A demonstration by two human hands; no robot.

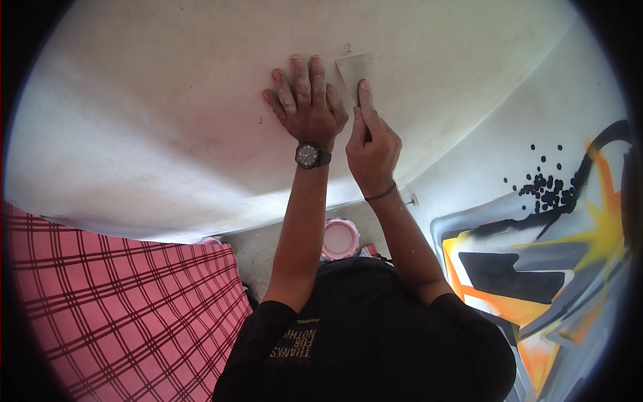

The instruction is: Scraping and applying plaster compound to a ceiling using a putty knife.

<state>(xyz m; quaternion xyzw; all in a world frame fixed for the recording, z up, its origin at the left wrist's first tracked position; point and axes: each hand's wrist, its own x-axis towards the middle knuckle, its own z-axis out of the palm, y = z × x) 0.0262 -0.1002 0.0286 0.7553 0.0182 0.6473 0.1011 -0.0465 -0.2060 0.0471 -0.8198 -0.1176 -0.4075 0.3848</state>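
My left hand (307, 107) lies flat on the pale wall (181, 114), fingers spread and dusted with white. A dark watch (308, 155) is on that wrist. Just to its right, my right hand (375, 144) grips a putty knife (355, 72), with the index finger stretched along it. The wide blade rests against the wall and its handle is mostly hidden in my fist. A small dark smudge (347, 49) shows on the wall by the blade's upper edge.
On the floor (258, 251) below my arms stands a pink bucket (340, 238) with whitish stuff in it. A pink checked cloth (134, 301) covers something at the left. The right side wall (462, 174) carries a black, orange and yellow mural and meets the pale wall in a corner.
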